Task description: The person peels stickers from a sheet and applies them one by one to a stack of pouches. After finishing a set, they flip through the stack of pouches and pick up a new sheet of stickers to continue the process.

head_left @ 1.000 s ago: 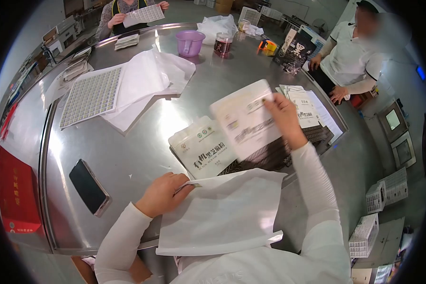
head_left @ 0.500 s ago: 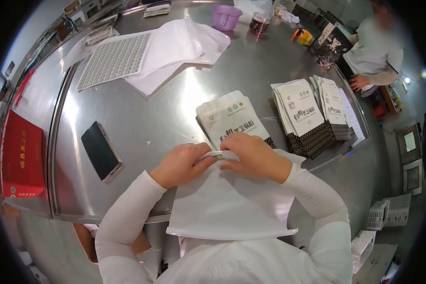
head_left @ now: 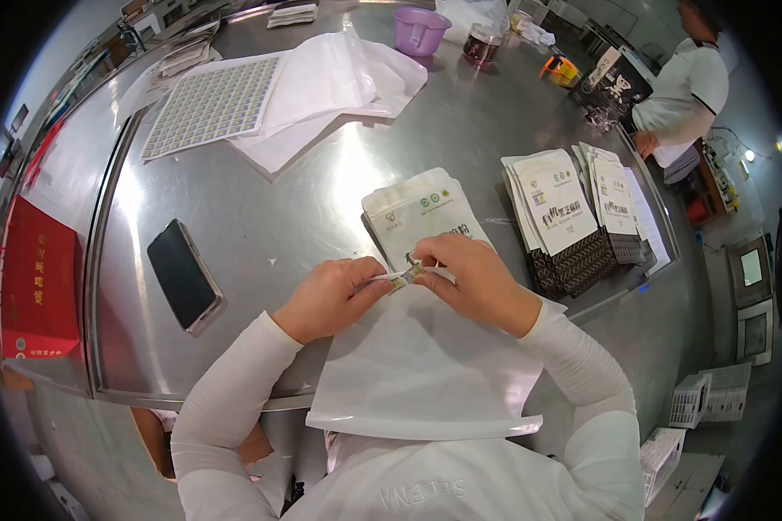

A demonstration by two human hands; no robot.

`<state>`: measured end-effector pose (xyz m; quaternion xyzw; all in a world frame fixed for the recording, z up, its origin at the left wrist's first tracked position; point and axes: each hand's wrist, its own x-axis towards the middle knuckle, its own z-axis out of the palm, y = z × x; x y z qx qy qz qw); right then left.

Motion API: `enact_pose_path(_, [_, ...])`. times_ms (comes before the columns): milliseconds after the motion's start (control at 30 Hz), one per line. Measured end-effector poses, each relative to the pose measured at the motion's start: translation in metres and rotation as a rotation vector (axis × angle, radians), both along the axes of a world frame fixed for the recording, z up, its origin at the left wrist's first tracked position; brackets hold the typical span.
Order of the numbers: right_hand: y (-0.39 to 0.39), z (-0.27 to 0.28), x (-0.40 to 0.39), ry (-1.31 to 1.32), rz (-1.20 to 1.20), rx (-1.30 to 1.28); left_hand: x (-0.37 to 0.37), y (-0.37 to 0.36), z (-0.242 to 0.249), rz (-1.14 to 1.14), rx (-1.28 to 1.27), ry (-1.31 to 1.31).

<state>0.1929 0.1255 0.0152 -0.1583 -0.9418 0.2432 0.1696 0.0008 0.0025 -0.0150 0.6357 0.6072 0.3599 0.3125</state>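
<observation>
A small strip of stickers (head_left: 400, 282), white with yellow-green printing, is pinched between my two hands. My left hand (head_left: 332, 300) grips its left end between thumb and fingers. At the other end, my right hand (head_left: 478, 282) has thumb and forefinger closed on the strip, which looks bent there. Just beyond my fingers lies a stack of white printed pouches (head_left: 421, 208), its lower part hidden by my hands. Below my wrists, a large white sheet (head_left: 426, 365) spreads over the table edge towards my body.
More pouches (head_left: 552, 204) stand in stacks to the right. On the left are a phone (head_left: 185, 276) and a red printed bag (head_left: 39, 282). A sticker sheet (head_left: 213, 108), white paper (head_left: 321, 87), a purple basin (head_left: 420, 33) and a jar (head_left: 481, 43) lie farther back. Another person (head_left: 682, 95) stands at right.
My right fingers have lifted and twisted their end of the strip, so more of its printing shows. The other person at right has turned and shifted.
</observation>
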Motion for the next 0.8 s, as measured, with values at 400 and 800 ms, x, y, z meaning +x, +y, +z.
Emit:
enact_pose_path(400, [-0.001, -0.007, -0.004, 0.079, 0.016, 0.166, -0.001, 0.000, -0.002, -0.011, 0.034, 0.003])
enact_pose_path(800, [0.021, 0.008, -0.012, 0.074, -0.117, -0.331, 0.002, 0.001, -0.004, -0.037, 0.177, 0.099])
